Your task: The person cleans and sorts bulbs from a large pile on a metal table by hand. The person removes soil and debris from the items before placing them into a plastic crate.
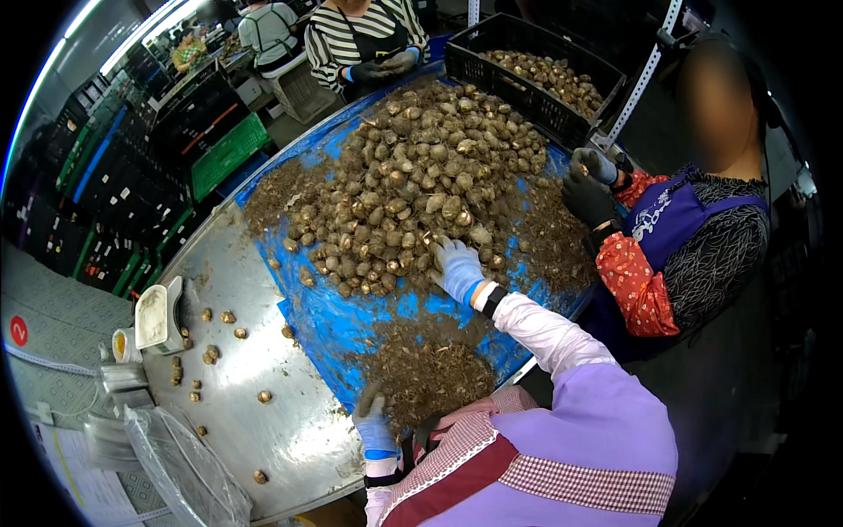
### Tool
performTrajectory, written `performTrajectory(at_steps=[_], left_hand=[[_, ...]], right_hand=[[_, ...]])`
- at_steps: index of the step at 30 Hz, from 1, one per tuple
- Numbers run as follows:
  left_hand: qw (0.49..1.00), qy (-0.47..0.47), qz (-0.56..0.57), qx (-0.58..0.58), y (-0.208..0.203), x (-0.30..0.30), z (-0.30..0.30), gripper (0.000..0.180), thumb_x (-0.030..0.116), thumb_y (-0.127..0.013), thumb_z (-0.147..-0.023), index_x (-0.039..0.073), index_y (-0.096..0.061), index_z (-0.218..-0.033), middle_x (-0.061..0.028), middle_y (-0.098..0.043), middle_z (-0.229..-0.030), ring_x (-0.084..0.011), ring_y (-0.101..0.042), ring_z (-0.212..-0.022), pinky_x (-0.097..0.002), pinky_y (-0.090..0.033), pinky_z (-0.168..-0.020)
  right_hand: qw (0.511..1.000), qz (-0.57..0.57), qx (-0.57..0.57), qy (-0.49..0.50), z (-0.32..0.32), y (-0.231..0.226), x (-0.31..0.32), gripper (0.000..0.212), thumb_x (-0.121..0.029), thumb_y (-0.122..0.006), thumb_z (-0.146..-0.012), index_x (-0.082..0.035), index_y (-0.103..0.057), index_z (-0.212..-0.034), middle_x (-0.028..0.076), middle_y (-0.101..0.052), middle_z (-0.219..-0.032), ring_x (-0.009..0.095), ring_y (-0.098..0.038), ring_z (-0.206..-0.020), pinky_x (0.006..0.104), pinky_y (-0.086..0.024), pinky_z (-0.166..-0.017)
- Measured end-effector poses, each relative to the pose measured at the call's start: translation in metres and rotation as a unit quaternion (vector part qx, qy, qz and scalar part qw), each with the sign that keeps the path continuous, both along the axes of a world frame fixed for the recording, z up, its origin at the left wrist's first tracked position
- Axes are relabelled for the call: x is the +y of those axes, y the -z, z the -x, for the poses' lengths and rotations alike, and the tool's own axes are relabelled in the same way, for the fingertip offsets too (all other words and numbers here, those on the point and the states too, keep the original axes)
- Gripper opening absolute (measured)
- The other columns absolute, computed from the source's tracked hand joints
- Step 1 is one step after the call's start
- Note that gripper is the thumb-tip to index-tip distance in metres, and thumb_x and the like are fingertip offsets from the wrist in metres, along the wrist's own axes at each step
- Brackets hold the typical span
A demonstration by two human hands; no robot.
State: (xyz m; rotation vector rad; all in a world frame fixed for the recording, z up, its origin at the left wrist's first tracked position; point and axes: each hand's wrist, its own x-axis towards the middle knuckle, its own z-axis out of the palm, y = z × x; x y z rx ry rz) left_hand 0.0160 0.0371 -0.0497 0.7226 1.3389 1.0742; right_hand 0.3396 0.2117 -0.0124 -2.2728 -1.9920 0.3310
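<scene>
A heap of small brown taro corms (413, 167), coated in soil and root hairs, covers the far part of a blue plastic sheet (307, 312). My right hand (459, 270), in a pale blue-grey glove, reaches to the near edge of the heap. Its fingers are spread and touch the corms there. My left hand (374, 425), gloved alike, is low at the sheet's near-left edge beside a mound of loose soil and root scraps (428, 373). Its fingers point away from me, apart, with nothing seen in them.
A scale (158, 316), a tape roll (126, 345), clear plastic bags (184, 465) and scattered corms lie on the metal table (290, 430). A black crate (536, 75) of corms stands at the far right. Two co-workers with gloved hands stand at the far side and right.
</scene>
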Motion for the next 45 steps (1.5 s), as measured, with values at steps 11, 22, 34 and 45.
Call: performTrajectory(at_steps=[11,22,34,45], left_hand=[[0.988,0.057,-0.055,0.135,0.024,0.015,-0.008,0.032,0.001,-0.064,-0.088,-0.001,-0.067,-0.120,-0.0124,-0.071,-0.111,-0.0201,-0.067,-0.098,-0.0305,-0.052,-0.088],[0.716,0.319,-0.165,0.598,0.052,0.049,-0.079,0.079,0.046,-0.074,-0.077,0.005,-0.049,-0.141,-0.0257,-0.041,-0.148,-0.0439,-0.038,-0.136,-0.0518,-0.037,-0.108],[0.601,0.453,-0.038,0.657,0.031,0.100,-0.108,0.101,0.048,-0.075,-0.071,0.009,-0.030,-0.153,-0.0248,-0.025,-0.158,-0.0440,-0.028,-0.144,-0.0515,-0.040,-0.105],[0.602,0.469,0.071,0.642,0.014,0.120,-0.138,0.095,0.048,-0.072,-0.075,0.007,-0.032,-0.152,-0.0260,-0.026,-0.157,-0.0446,-0.026,-0.144,-0.0527,-0.037,-0.107]], right_hand=[[0.982,-0.084,0.168,0.009,-0.036,-0.036,0.021,0.049,-0.033,-0.067,-0.088,-0.006,-0.060,-0.129,0.018,-0.061,-0.129,0.035,-0.062,-0.111,0.0434,-0.050,-0.094],[0.820,-0.430,0.291,0.239,-0.376,-0.055,0.258,0.045,-0.036,-0.065,-0.085,-0.011,-0.067,-0.122,0.015,-0.070,-0.115,0.032,-0.066,-0.107,0.0375,-0.051,-0.095],[0.928,-0.110,-0.047,0.354,-0.641,-0.016,0.363,0.058,-0.047,-0.062,-0.084,-0.005,-0.064,-0.125,0.024,-0.060,-0.129,0.037,-0.056,-0.123,0.0441,-0.045,-0.103],[0.951,0.079,-0.075,0.291,-0.611,0.012,0.452,0.045,-0.032,-0.061,-0.088,-0.005,-0.066,-0.124,0.018,-0.059,-0.135,0.034,-0.056,-0.126,0.0451,-0.046,-0.103]])
